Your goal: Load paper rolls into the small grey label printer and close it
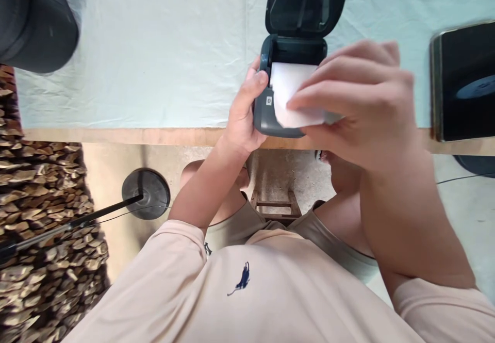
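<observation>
A small dark portable printer (264, 113) is at the table's front edge, its hinged lid (296, 15) swung open toward the far side. My left hand (245, 108) grips the printer by its left side, with the thumb on the rim. White paper (288, 82) lies over the open compartment and curves down across the printer's front. Between the thumb and fingers of my right hand (363, 95) the paper's right side is pinched. That hand covers the printer's right side and is slightly blurred. Whether a roll sits under the paper is hidden.
A pale cloth (162, 49) covers the table, bordered by a wooden edge (127, 135). A dark cylindrical object (42, 23) stands far left, and a dark-screened tablet-like device (467, 82) lies right. Below are a round-based stand (149, 198), stacked firewood (42, 203) and a wooden stool (274, 205).
</observation>
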Motion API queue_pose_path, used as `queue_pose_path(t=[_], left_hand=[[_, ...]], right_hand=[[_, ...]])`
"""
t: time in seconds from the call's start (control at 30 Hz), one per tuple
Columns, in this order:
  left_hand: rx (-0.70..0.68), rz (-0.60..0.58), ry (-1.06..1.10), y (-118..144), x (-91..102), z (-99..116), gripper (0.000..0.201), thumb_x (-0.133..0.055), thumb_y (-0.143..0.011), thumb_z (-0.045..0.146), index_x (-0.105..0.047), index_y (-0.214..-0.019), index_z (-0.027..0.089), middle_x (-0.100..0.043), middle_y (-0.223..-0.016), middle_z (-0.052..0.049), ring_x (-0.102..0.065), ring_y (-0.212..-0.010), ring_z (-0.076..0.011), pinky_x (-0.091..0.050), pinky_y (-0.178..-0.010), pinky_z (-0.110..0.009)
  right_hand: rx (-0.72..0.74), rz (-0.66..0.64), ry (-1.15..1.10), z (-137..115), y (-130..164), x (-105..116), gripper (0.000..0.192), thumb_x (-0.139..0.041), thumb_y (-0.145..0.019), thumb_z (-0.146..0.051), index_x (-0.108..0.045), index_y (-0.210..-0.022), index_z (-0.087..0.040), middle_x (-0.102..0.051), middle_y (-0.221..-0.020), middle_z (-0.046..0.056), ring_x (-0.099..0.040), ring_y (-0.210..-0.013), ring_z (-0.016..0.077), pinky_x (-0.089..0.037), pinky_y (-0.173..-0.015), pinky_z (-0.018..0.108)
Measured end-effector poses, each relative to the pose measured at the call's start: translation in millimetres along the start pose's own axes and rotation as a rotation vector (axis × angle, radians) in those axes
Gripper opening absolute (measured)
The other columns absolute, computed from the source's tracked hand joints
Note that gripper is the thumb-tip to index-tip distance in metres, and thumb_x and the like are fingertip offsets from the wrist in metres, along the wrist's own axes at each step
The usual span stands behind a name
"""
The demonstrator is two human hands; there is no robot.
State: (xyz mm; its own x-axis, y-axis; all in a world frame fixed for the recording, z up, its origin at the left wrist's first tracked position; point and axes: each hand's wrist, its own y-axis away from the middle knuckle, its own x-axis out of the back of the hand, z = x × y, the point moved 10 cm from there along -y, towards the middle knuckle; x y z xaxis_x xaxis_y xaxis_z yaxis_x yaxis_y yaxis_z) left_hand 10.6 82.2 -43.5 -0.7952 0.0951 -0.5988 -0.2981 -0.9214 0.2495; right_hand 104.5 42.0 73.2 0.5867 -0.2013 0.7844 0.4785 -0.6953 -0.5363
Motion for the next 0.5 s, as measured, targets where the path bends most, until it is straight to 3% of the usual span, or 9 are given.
queue_pose_path(t=[0.1, 0.23, 0.3, 0.37, 0.43, 0.5], left_hand=[[-0.010, -0.032, -0.010, 0, 1.0, 0, 0.044, -0.066, -0.079, 0.044, -0.056, -0.120, 0.031, -0.072, -0.109, -0.004, -0.049, -0.141, -0.0316, -0.050, -0.110, -0.042], [-0.040, -0.105, -0.019, 1, -3.0, -1, 0.045, -0.071, -0.076, 0.026, -0.054, -0.117, 0.032, -0.070, -0.095, 0.001, -0.062, -0.123, -0.0296, -0.052, -0.104, -0.042], [-0.041, -0.088, -0.047, 3, -6.0, -3, 0.053, -0.071, -0.075, 0.028, -0.052, -0.124, 0.033, -0.068, -0.095, 0.001, -0.067, -0.112, -0.0273, -0.055, -0.092, -0.039], [-0.053, -0.031, -0.085, 6, -7.8, -2, 0.063, -0.070, -0.075, 0.033, -0.048, -0.134, 0.034, -0.068, -0.099, -0.001, -0.068, -0.106, -0.0261, -0.055, -0.081, -0.035], [-0.066, 0.021, -0.122, 10, -8.8, 0, 0.070, -0.069, -0.074, 0.037, -0.044, -0.140, 0.034, -0.069, -0.104, -0.002, -0.068, -0.106, -0.0263, -0.054, -0.075, -0.032], [-0.057, 0.026, -0.138, 11, -9.2, -1, 0.073, -0.068, -0.074, 0.038, -0.043, -0.142, 0.034, -0.070, -0.108, -0.002, -0.068, -0.109, -0.0269, -0.053, -0.073, -0.030]], right_hand=[[0.010, -0.043, -0.058, -6, 1, -5, 0.013, -0.064, -0.087, -0.038, -0.063, -0.097, -0.030, -0.069, -0.097, -0.007, -0.063, -0.102, 0.0185, -0.049, -0.083, 0.042], [-0.139, 0.058, -0.202, 9, 0, 8, 0.013, -0.057, -0.093, -0.034, -0.066, -0.095, -0.025, -0.068, -0.087, -0.003, -0.065, -0.095, 0.0140, -0.053, -0.088, 0.037], [-0.311, 0.161, -0.224, 30, 3, 18, 0.019, -0.053, -0.093, -0.030, -0.067, -0.106, -0.030, -0.067, -0.099, -0.005, -0.064, -0.098, 0.0117, -0.054, -0.088, 0.033], [-0.472, 0.229, -0.211, 53, 6, 21, 0.035, -0.055, -0.091, -0.033, -0.060, -0.125, -0.043, -0.060, -0.122, -0.011, -0.059, -0.115, 0.0130, -0.053, -0.092, 0.032], [-0.524, 0.257, -0.242, 66, 3, 18, 0.047, -0.057, -0.090, -0.040, -0.049, -0.136, -0.047, -0.052, -0.134, -0.013, -0.052, -0.130, 0.0155, -0.052, -0.102, 0.034], [-0.507, 0.268, -0.346, 70, -5, 11, 0.048, -0.051, -0.092, -0.048, -0.044, -0.140, -0.041, -0.051, -0.135, -0.007, -0.051, -0.133, 0.0180, -0.049, -0.113, 0.036]])
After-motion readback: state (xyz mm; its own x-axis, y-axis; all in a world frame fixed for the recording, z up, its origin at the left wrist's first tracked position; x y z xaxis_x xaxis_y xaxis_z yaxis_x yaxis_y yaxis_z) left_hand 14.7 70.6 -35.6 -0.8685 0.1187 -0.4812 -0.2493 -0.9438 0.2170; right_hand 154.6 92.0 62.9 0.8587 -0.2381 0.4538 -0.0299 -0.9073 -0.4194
